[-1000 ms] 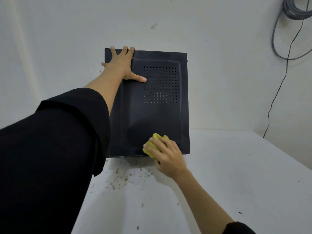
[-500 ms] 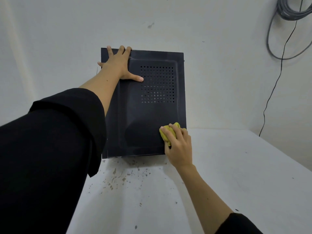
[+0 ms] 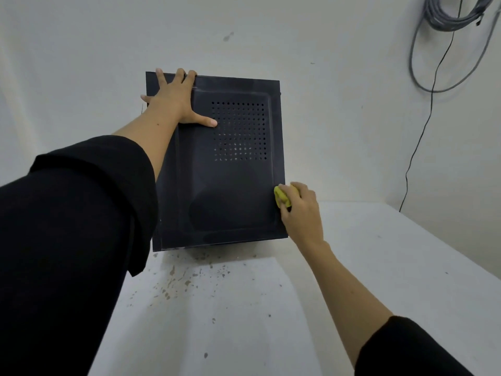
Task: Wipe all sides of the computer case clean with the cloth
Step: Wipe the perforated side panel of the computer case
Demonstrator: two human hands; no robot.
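A black computer case (image 3: 233, 191) stands upright on the white table (image 3: 352, 267) against the wall, its side panel with a grid of vent holes facing me. My left hand (image 3: 173, 99) lies flat on the panel's upper left corner, fingers spread and reaching over the top edge. My right hand (image 3: 299, 210) grips a crumpled yellow cloth (image 3: 282, 196) and presses it against the case's lower right edge. Most of the cloth is hidden under my fingers.
Brown specks and stains (image 3: 184, 278) dot the table in front of the case. A coil of grey cable (image 3: 455, 14) hangs on the wall at the upper right, and a thin black wire (image 3: 423, 137) runs down from it to the table's far right corner.
My right hand slid the cloth from the panel's lower middle rightward and a little upward to the right edge. My left hand stayed on the top corner.
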